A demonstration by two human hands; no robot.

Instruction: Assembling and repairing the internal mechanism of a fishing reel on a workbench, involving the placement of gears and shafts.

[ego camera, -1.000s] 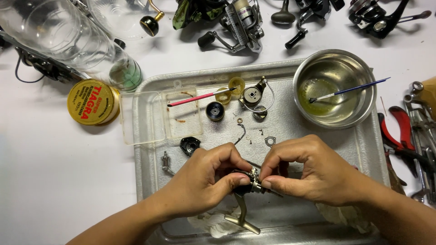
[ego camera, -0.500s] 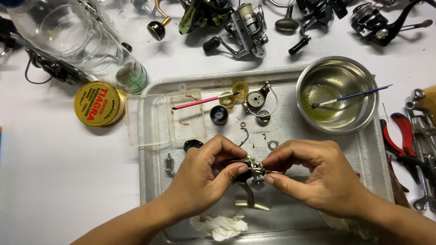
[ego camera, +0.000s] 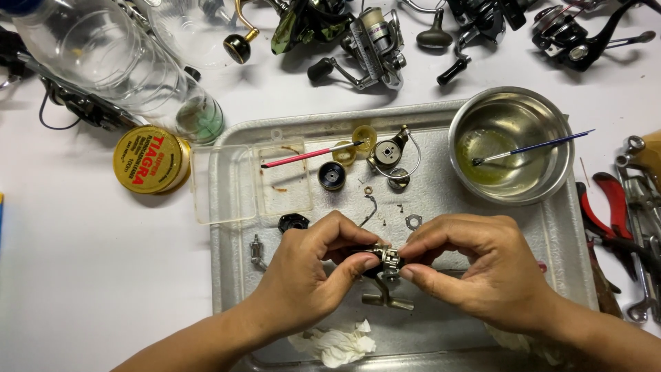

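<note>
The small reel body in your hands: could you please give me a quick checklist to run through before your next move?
1. Reel body pinched by both left hand and right hand: ok.
2. Work held over the metal tray: ok.
3. Loose washer lies on the tray: ok.
4. Brush rests in the steel bowl: ok.
5. Inner parts seated: cannot tell, fingers cover them.

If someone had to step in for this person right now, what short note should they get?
Left hand and right hand together pinch a small metal reel part above the metal tray.
On the tray: steel bowl of yellowish liquid with a blue brush, a red brush, loose small parts, crumpled tissue.
Done: the reel lies in pieces.
Left: cannot tell.
</note>
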